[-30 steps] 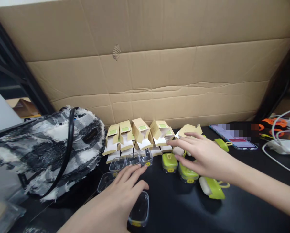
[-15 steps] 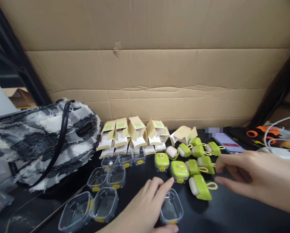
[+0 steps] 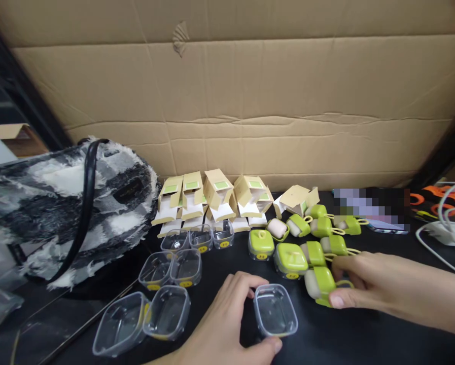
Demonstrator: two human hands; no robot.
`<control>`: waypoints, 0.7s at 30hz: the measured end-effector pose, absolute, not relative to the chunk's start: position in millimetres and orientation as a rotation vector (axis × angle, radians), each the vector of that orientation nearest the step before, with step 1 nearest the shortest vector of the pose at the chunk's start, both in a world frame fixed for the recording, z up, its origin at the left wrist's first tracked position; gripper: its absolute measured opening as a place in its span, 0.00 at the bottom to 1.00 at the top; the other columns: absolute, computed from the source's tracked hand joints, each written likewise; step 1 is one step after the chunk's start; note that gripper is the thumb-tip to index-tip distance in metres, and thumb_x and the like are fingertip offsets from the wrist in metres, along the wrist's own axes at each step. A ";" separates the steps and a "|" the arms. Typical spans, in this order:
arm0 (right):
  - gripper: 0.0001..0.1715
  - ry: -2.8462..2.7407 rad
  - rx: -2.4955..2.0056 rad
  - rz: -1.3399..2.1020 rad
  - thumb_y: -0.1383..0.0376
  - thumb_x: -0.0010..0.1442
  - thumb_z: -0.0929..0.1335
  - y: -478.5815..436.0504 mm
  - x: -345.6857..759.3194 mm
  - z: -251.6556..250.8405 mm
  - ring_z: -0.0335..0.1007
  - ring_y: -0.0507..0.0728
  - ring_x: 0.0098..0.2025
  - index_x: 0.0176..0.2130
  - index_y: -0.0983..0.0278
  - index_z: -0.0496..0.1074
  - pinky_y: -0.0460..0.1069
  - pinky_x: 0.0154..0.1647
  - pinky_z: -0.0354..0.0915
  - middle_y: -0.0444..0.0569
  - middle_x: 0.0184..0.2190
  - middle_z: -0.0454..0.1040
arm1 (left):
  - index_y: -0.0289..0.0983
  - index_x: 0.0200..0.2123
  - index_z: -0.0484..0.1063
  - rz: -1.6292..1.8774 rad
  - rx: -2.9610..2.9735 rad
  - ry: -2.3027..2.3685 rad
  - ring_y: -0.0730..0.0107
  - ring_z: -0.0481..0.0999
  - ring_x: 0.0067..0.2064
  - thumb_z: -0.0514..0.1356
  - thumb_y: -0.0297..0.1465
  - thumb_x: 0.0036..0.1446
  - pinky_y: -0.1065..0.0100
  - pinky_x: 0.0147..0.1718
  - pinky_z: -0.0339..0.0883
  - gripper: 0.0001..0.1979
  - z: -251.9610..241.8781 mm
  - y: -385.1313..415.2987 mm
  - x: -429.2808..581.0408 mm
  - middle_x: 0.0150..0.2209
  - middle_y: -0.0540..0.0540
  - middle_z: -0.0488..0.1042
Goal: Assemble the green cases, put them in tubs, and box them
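My left hand (image 3: 227,324) curls around a small clear plastic case (image 3: 275,317) on the black table, thumb under it and fingers at its left side. My right hand (image 3: 368,281) pinches a green and white earbud-style case (image 3: 319,285) by its right end, at the front of a cluster of the same green cases (image 3: 318,238). Two green cases sit inside clear boxes (image 3: 276,251) just left of that cluster.
Several empty clear cases (image 3: 166,284) lie at the left front. Open kraft-paper boxes (image 3: 215,200) line up against a cardboard wall (image 3: 250,91). A fuzzy black-and-white bag (image 3: 67,208) fills the left. A phone (image 3: 368,210), white cables and a charger (image 3: 446,230) lie at the right.
My right hand moved left and closed on the nearest green case. My left hand shifted its grip around the clear case. The view tilted downward a little.
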State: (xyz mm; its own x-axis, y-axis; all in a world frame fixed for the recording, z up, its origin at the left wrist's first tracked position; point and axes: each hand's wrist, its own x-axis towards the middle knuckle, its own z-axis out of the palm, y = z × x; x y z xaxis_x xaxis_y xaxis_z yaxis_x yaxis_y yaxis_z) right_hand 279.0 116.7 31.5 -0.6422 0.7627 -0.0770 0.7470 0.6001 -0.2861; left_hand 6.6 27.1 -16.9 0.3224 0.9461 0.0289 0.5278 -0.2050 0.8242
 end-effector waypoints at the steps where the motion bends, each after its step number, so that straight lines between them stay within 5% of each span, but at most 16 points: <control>1: 0.24 -2.807 -1.359 0.468 0.44 0.60 0.65 115.5 278.0 32.2 0.72 0.56 0.20 0.26 0.58 0.72 0.49 0.19 0.62 0.44 0.20 0.76 | 0.42 0.49 0.66 0.718 1.854 1.301 0.58 0.69 0.46 0.63 0.27 0.45 0.60 0.48 0.65 0.25 -14.9 26.9 6.8 0.44 0.46 0.70; 4: 0.22 -2.885 -1.489 0.419 0.45 0.61 0.64 110.5 274.6 35.3 0.74 0.62 0.22 0.27 0.57 0.70 0.53 0.22 0.60 0.48 0.21 0.77 | 0.42 0.50 0.66 0.702 1.835 1.314 0.57 0.69 0.47 0.64 0.27 0.45 0.59 0.49 0.65 0.26 -10.8 26.0 7.3 0.45 0.46 0.71; 8: 0.09 -2.842 -1.495 0.313 0.58 0.57 0.69 107.4 273.1 37.0 0.70 0.60 0.18 0.28 0.55 0.66 0.52 0.19 0.52 0.45 0.16 0.73 | 0.40 0.53 0.65 0.716 1.763 1.393 0.57 0.70 0.47 0.66 0.27 0.44 0.59 0.50 0.65 0.31 -7.3 24.7 8.0 0.47 0.45 0.71; 10: 0.11 -2.824 -1.481 0.401 0.55 0.56 0.70 108.8 274.1 36.9 0.69 0.60 0.17 0.28 0.55 0.65 0.52 0.18 0.51 0.45 0.16 0.74 | 0.41 0.53 0.66 0.716 1.762 1.379 0.58 0.71 0.46 0.68 0.28 0.43 0.59 0.49 0.65 0.31 -5.4 24.5 8.1 0.46 0.46 0.72; 17: 0.17 -2.751 -1.431 0.437 0.47 0.58 0.65 108.8 267.0 37.9 0.74 0.63 0.20 0.31 0.56 0.67 0.53 0.20 0.59 0.47 0.19 0.76 | 0.43 0.51 0.68 0.695 1.758 1.362 0.60 0.70 0.42 0.67 0.29 0.46 0.59 0.48 0.66 0.26 -1.2 24.2 7.2 0.42 0.48 0.72; 21: 0.13 -2.780 -1.319 0.443 0.59 0.48 0.72 100.9 261.3 32.7 0.74 0.60 0.20 0.29 0.56 0.63 0.50 0.19 0.62 0.41 0.19 0.76 | 0.44 0.52 0.68 0.689 1.737 1.358 0.60 0.70 0.43 0.67 0.30 0.48 0.59 0.49 0.65 0.26 -4.2 23.8 7.1 0.44 0.47 0.71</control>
